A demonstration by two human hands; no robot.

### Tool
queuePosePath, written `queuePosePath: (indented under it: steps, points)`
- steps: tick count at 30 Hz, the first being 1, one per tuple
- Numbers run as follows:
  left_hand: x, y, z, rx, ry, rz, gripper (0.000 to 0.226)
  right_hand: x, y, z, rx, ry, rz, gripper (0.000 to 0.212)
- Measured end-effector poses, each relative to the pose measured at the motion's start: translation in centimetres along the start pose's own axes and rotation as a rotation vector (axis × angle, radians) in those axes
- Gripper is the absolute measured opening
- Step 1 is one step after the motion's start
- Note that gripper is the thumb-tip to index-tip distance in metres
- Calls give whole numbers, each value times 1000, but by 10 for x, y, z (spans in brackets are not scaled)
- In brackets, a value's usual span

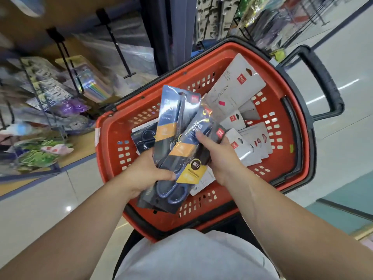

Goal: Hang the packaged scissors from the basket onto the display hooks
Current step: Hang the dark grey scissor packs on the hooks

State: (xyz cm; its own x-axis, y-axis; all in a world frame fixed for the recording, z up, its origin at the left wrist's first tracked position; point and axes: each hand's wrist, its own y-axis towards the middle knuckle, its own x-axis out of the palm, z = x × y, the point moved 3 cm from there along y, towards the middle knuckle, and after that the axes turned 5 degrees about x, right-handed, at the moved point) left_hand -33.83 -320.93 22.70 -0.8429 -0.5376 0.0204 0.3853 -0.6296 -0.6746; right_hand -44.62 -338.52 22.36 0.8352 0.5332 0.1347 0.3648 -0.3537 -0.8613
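Your left hand is clenched round the lower end of a fan of dark packs, thumb laid across the front just above the blue scissor handles. Your right hand pinches the front pack at its right edge, thumb on the face, fingers hidden behind. You hold the fan over the basket.

Pale glossy floor fills the right side. Shelving runs up the left, where long black hooks jut from a brown board; the goods hanging lower down are too blurred to name. Your basket is red with slotted walls and a black rim, and its black handle stands out at the far right. Inside, grey packs lie heaped along the right half: one large card with a scissors drawing and a red logo leans on the far wall, and smaller ones overlap below it. A black pack lies at the left, half under the fan. Within the fan, the rear pack tilts left with an orange band across its middle. The front pack tilts right and carries a yellow label near your thumbs.
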Motion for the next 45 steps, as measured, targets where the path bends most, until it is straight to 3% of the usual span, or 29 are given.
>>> queuePosePath:
  steps: [5, 10, 13, 18, 20, 24, 26, 31, 35, 39, 42, 45]
  points:
    - [1, -19, 21, 140, -207, 77, 70, 15, -40, -7, -73, -149, -260, 29]
    - [10, -21, 41, 203, -270, 92, 60, 27, -47, -23, -251, -251, -277, 40]
    - [21, -20, 47, 245, -338, 214, 62, 36, -47, -29, -299, -339, -253, 54]
    - [32, -19, 39, 211, -462, 306, 47, 30, -43, -39, -210, -457, -261, 35]
    - [30, -18, 33, 179, -466, 353, 46, 15, -32, -49, -205, -392, -131, 43]
    - [13, -21, 25, 188, -442, 457, 58, -28, 12, -79, -286, -220, 353, 70]
    - [3, -26, 25, 217, -394, 498, 65, -34, 33, -91, -343, -337, 376, 63]
    - [-16, -41, 24, 256, -293, 606, 57, -7, 39, -88, -557, -610, 353, 35]
    - [-28, -48, 16, 224, -261, 664, 60, 13, 30, -43, -738, -919, 159, 43]
    - [-39, -57, 8, 203, -274, 707, 58, 24, 50, 0, -735, -1383, -46, 46]
    - [-46, -65, 8, 199, -273, 735, 57, 28, 62, -2, -705, -1403, 2, 40]
    - [-54, -72, 9, 190, -286, 779, 58, 36, 77, -22, -711, -1537, 57, 49]
